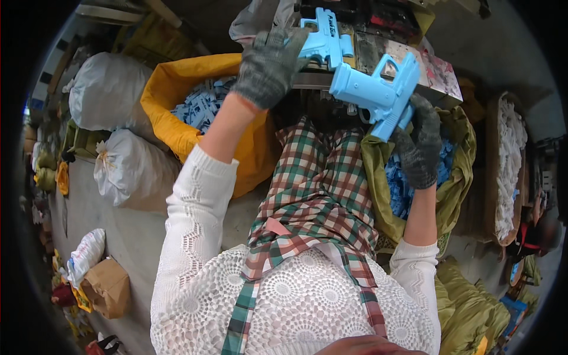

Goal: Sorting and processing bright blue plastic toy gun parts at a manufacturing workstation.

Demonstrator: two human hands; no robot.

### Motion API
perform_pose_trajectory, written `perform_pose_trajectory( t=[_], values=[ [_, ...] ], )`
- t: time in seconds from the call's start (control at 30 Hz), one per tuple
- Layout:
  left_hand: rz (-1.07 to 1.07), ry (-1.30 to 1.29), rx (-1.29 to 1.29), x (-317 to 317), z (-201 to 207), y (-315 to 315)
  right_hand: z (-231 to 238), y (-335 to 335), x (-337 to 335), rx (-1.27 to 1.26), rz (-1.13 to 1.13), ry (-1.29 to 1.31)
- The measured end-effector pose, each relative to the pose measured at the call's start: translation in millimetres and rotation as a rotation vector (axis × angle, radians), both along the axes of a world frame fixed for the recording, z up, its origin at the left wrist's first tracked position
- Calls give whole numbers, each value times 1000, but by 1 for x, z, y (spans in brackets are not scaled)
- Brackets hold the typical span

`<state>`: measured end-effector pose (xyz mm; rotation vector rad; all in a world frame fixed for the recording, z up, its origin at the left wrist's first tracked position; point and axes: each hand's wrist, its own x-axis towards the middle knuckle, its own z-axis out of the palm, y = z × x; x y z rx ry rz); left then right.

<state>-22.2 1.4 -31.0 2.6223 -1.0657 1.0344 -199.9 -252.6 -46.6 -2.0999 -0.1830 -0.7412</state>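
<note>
My left hand (pixel 269 68), in a dark grey knit glove, closes on the edge of a light blue plastic toy pistol (pixel 327 41) near the worktable's front. This toy has dark printing along its side. My right hand (pixel 421 145), gloved the same way, grips another light blue toy pistol (pixel 378 89) from its right side. Its thick handle points left, toward the first toy. The two toys are close together above the table edge. My fingertips are partly hidden behind the parts they hold.
An orange sack (pixel 171 77) of blue plastic parts stands left of my legs. An olive-green sack (pixel 458 171) with more blue parts stands right. Stuffed white bags (pixel 133 168) are farther left. The stained worktable (pixel 435 71) is ahead. A long container of white pieces (pixel 510 165) stands far right.
</note>
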Motion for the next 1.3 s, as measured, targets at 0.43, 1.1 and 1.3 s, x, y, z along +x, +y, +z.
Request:
perform_pose_trajectory(
  t=[0.43,1.1,1.3],
  values=[
    [593,204,41,-31,-65,175,27,12,155,-590,188,-139],
    [-100,938,-7,-93,-102,79,-190,-246,-25,-1135,-901,903],
    [-114,973,-62,-104,-101,73,-181,-233,-43,-1143,-734,737]
  ],
)
